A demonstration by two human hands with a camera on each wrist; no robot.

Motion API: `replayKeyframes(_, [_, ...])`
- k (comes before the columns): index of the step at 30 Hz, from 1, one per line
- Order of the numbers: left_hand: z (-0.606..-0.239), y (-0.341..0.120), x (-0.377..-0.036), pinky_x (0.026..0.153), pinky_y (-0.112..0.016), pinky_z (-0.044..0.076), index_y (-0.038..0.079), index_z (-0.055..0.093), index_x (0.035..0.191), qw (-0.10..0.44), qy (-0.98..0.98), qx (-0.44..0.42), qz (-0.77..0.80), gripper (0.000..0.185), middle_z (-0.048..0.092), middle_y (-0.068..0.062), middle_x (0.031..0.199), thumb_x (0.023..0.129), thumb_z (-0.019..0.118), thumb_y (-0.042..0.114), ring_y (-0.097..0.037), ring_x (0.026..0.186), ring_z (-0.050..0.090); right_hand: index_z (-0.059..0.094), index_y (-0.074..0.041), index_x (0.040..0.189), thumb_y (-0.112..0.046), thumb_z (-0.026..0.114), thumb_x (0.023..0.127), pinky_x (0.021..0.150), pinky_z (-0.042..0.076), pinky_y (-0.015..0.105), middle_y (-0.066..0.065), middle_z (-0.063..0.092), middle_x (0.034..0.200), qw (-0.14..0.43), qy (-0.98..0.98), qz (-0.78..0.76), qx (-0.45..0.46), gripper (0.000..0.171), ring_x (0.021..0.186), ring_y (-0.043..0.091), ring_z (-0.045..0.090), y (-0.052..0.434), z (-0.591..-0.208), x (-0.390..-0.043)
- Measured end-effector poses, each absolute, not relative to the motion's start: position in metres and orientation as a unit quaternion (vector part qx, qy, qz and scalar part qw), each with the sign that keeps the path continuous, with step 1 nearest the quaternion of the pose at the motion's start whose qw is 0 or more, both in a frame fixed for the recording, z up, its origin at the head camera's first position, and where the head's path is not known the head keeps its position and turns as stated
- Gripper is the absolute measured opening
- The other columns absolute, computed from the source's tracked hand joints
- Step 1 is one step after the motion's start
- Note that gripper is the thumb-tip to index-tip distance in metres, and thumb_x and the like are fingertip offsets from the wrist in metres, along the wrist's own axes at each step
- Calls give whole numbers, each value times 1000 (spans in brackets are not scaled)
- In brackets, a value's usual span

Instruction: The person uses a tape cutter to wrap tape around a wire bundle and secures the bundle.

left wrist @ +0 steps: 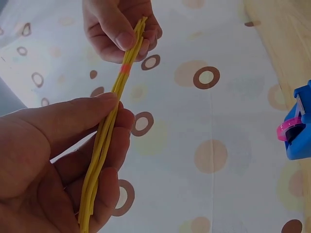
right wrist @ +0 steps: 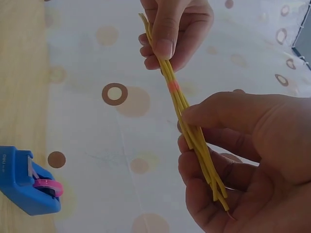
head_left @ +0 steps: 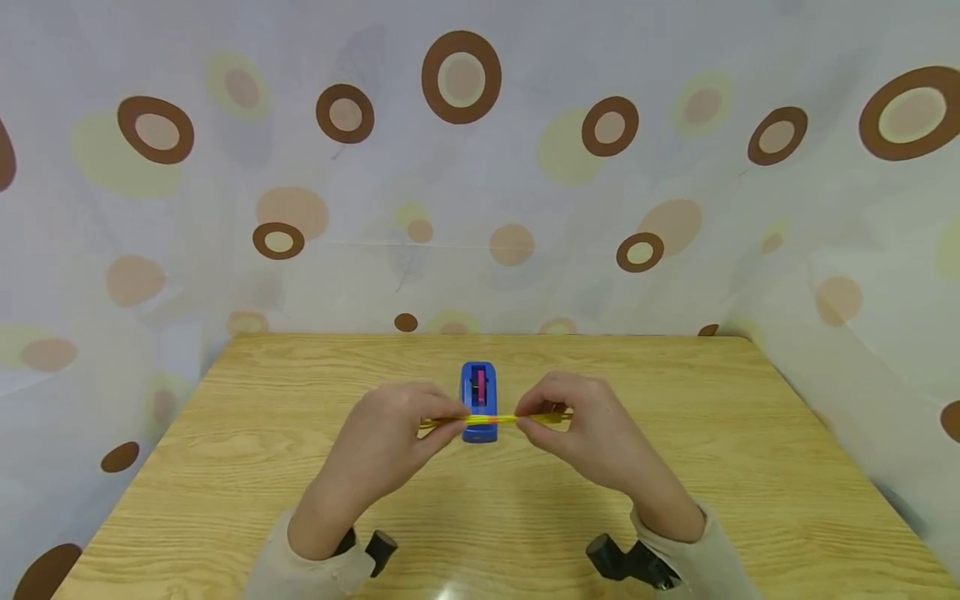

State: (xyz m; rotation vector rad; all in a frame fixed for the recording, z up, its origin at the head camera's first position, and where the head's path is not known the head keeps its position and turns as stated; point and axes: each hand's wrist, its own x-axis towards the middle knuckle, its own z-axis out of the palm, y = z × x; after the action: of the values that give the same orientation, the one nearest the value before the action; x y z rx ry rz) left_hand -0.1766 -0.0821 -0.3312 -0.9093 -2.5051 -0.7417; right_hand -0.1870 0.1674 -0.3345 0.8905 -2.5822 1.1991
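Note:
A bundle of thin yellow wires (head_left: 492, 419) is held level above the table, with a pink-orange band of tape (right wrist: 173, 86) around its middle. My left hand (head_left: 382, 437) pinches one side of the bundle between thumb and fingers. On the other side of the band, my right hand (head_left: 592, 429) grips it the same way. In the right wrist view, the wire ends fan out unevenly along the right fingers, and a thin reddish strand pokes from one end. Behind and below the bundle stands a blue tape dispenser (head_left: 480, 434) with a pink tape roll (head_left: 482, 386).
The wood-grain table (head_left: 300, 375) reaches back to a white wall covering (head_left: 480, 183) printed with brown and beige circles. Black wrist mounts (head_left: 381, 550) stick out from both sleeves near the front.

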Motion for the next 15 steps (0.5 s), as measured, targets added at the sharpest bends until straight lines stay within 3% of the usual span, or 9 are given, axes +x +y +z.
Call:
replayKeyframes(8, [-343, -83, -180, 67, -24, 52, 18, 80, 93, 156, -898, -321, -256, 8, 72, 11, 88, 84, 80, 16, -3, 77, 65, 74, -15, 91, -6, 75, 87, 71, 55, 30, -10, 66, 90, 55, -861, 407, 300, 11, 80, 8, 62, 168, -351, -192])
replayKeyframes(15, [-355, -85, -182, 62, -23, 50, 17, 80, 91, 143, -901, -327, -246, 7, 71, 10, 84, 84, 80, 15, -2, 70, 61, 74, -17, 91, -7, 75, 88, 70, 53, 30, -9, 66, 90, 44, -862, 404, 304, 10, 79, 8, 61, 168, -365, -194])
